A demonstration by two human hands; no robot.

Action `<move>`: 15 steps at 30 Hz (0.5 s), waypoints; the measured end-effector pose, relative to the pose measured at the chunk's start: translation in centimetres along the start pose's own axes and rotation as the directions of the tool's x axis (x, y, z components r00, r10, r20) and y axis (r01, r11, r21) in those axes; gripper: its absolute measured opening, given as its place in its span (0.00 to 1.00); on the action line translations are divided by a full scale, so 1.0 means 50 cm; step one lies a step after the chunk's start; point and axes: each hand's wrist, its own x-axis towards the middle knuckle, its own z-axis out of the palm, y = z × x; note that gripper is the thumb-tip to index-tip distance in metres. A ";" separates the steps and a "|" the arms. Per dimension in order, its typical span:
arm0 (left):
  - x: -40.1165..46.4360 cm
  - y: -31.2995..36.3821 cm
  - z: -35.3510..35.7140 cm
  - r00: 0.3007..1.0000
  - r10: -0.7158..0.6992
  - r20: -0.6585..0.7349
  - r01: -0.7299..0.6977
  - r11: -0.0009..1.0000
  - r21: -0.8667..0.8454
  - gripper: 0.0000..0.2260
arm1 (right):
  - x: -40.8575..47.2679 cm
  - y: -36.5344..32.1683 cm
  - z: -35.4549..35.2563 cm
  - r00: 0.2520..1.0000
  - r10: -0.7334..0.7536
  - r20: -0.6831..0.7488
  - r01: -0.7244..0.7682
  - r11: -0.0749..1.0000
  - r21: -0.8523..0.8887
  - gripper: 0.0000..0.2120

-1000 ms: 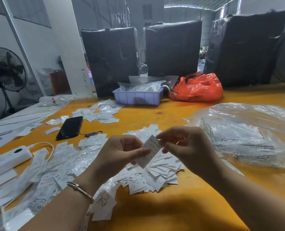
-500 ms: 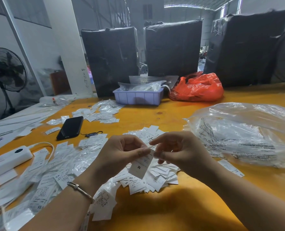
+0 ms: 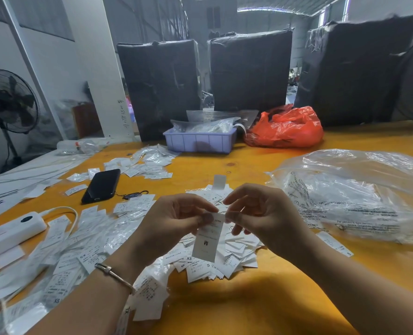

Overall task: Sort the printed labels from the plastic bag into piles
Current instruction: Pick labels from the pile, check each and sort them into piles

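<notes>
Two hands: we held one label point(image 3: 206, 239) between them, above the table's near edge.
Left hand point(image 3: 174, 221): its thumb and fingers pinched the label's top corner, so the strip hung down with an "M" showing near its lower end.
Right hand point(image 3: 261, 213): its curled fingers met the label's other top corner; whether they gripped it or only touched it we could not tell.
Pile below point(image 3: 215, 257): loose labels marked S and XS lay directly under the hanging strip, on the orange table point(image 3: 249, 310).
Left spread point(image 3: 79, 240): more labels, some in clear sleeves, ran toward the table's left edge, around a white power strip point(image 3: 9, 234) and near a black phone point(image 3: 101, 186).
Plastic bag point(image 3: 355, 197): it lay toward the table's right edge, with printed sheets still inside.
Risk, mixing: we judged that letting go here would drop an M onto the S and XS labels.
Risk, doubling: thin labels cling, so we might have held two as one.
Risk, scatter: a careless sleeve or wrist could sweep the near piles together.
</notes>
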 end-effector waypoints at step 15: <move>0.018 -0.063 -0.073 0.846 -0.313 -0.433 0.532 0.555 0.640 0.14 | 0.031 0.094 -0.182 0.818 0.149 -0.556 -0.568 0.356 -0.742 0.18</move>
